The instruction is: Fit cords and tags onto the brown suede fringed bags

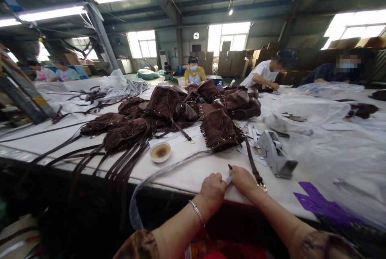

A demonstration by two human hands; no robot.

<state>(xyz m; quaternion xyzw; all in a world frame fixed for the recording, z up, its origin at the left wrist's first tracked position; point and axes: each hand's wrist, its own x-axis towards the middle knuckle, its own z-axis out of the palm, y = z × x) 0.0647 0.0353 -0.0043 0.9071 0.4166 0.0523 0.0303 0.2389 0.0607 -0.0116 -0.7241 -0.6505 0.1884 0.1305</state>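
My left hand (pixel 213 188), with a bangle on its wrist, is closed around a strap wrapped in pale translucent plastic. Close beside it, my right hand (pixel 243 180) pinches the same strap, whose dark end sticks up from the fingers. Both hands are over the table's front edge. A long wrapped strap (pixel 169 168) curves from the fringed brown bag (pixel 220 130) across the white table (pixel 183 178) and hangs over the edge. A brown strap with a buckle (pixel 252 162) lies just behind my right hand.
Brown bags (pixel 163 104) are heaped mid-table, straps trailing left. A small bowl (pixel 160 152) sits near the front edge. At the right are a grey tape dispenser (pixel 276 154), clear plastic bags (pixel 337 158) and purple plastic (pixel 327 206). Several people sit or stand around the far side.
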